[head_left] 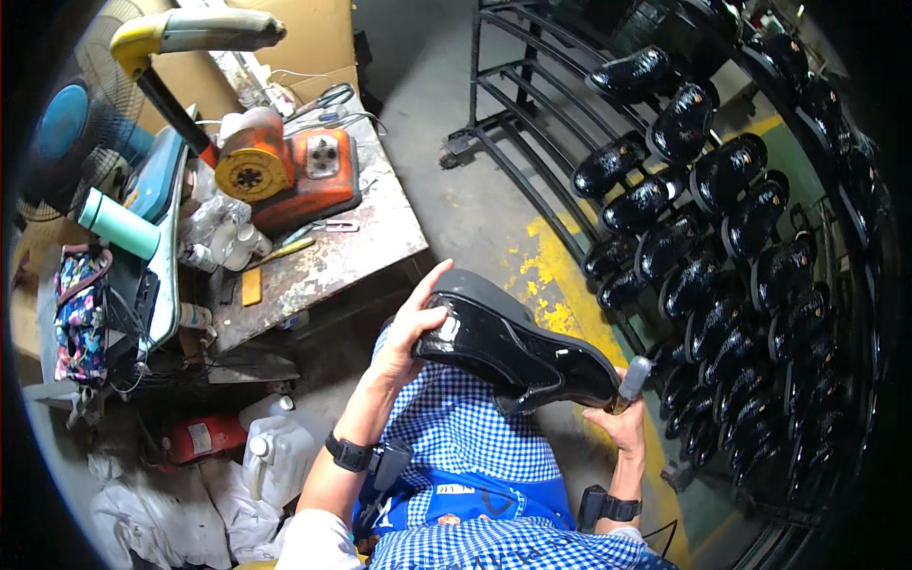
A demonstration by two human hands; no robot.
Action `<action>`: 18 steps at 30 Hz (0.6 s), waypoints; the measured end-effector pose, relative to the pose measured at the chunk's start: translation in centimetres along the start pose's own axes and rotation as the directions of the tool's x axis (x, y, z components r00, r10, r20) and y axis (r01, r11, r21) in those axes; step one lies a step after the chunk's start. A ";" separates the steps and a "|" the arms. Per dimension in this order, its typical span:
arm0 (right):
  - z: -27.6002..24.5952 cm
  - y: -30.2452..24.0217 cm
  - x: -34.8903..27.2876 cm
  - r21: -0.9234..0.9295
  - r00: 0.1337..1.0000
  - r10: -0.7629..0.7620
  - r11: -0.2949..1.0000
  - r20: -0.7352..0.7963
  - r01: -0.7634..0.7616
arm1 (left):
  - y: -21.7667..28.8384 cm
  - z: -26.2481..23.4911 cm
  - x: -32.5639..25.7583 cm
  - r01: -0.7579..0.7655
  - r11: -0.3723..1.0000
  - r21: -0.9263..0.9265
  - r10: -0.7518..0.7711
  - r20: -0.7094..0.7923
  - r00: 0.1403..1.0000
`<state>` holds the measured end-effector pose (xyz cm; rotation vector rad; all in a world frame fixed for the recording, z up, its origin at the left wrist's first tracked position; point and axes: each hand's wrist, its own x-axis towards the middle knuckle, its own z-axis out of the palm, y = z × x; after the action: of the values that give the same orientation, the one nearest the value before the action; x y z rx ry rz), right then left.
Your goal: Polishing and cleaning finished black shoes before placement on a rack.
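Observation:
A glossy black shoe (518,351) is held level in front of my apron, its dark sole turned up and away from me. My left hand (408,332) grips the shoe's left end, the thumb on the shiny upper and the fingers along the sole. At the shoe's right end my right hand (622,423) is closed around a small tool with a rounded grey end (636,376), which points up. My right thumb lies against or very near the shoe; exact contact is hard to tell. Part of the tool is hidden in my fingers.
To the right stands a black metal rack (532,142) with several glossy black shoes (727,171). At left, a worn workbench (370,237) carries an orange machine (294,171). A mint-green bottle (119,223), a fan (71,123) and a plastic jug (275,465) are nearby.

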<state>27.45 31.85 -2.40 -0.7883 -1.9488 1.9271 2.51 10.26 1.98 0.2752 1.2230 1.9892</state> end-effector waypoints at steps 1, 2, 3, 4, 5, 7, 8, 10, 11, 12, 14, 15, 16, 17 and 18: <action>0.1 0.1 0.0 -0.026 0.997 -0.067 0.997 0.026 0.068 | -0.5 -0.5 -0.1 -0.018 0.995 -0.100 0.023 0.053 0.998; 0.4 -0.2 -0.2 -0.010 0.998 -0.061 0.998 0.005 0.061 | -0.5 -0.2 -0.1 0.005 0.998 -0.057 -0.002 0.043 0.999; 0.6 -0.2 -0.2 -0.010 0.998 -0.062 0.998 0.006 0.062 | -0.6 0.2 -0.1 0.031 0.999 -0.016 -0.031 0.034 0.999; 0.6 -0.1 -0.2 -0.025 0.999 -0.040 0.999 -0.019 0.039 | -0.7 0.3 0.0 0.020 1.000 -0.010 -0.019 0.047 0.999; 0.3 -0.2 -0.6 -0.041 0.998 -0.022 0.999 -0.058 0.020 | -0.8 0.6 0.1 0.024 1.000 -0.010 -0.024 0.063 0.998; -1.1 1.2 -1.1 -0.004 0.998 -0.022 1.000 -0.057 0.021 | -1.3 1.3 0.5 0.061 0.996 -0.058 -0.055 0.097 0.994; -2.1 2.4 -1.2 0.034 0.999 -0.020 0.999 -0.048 0.022 | -1.9 1.9 1.1 0.037 0.999 -0.002 -0.037 0.096 0.995; -4.0 5.7 -1.9 0.123 0.989 0.097 0.989 -0.112 -0.083 | -2.3 4.0 1.9 0.161 0.985 0.061 -0.159 -0.036 0.987; -4.7 7.5 -2.7 0.281 0.945 0.301 0.925 -0.128 -0.256 | -2.3 5.2 2.0 0.248 0.966 0.077 -0.239 -0.112 0.965; -4.1 8.6 -2.8 0.448 0.924 0.357 0.855 -0.139 -0.263 | -3.8 4.2 2.3 0.046 0.960 0.277 -0.037 -0.040 0.999; -6.0 15.4 -5.1 0.649 0.856 0.473 0.721 -0.208 -0.241 | -6.6 4.2 3.5 -0.189 0.772 0.607 0.201 0.049 0.978; -6.2 17.8 -6.1 0.734 0.768 0.577 0.643 -0.276 -0.219 | -7.2 4.1 3.5 -0.300 0.552 0.778 0.302 0.149 0.942; -5.9 18.3 -6.3 0.763 0.684 0.637 0.620 -0.355 -0.181 | -7.8 4.1 3.4 -0.315 0.410 0.856 0.325 0.186 0.927; -5.6 18.7 -6.4 0.789 0.589 0.691 0.598 -0.419 -0.141 | -8.3 4.4 3.2 -0.322 0.256 0.911 0.346 0.225 0.911; -6.1 19.4 -6.8 0.792 0.538 0.708 0.599 -0.457 -0.115 | -8.5 5.1 3.3 -0.410 0.182 0.894 0.396 0.315 0.862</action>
<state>39.76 32.22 -19.96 -1.6082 -0.4352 1.8603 7.25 18.00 -3.16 1.3502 2.4457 1.2952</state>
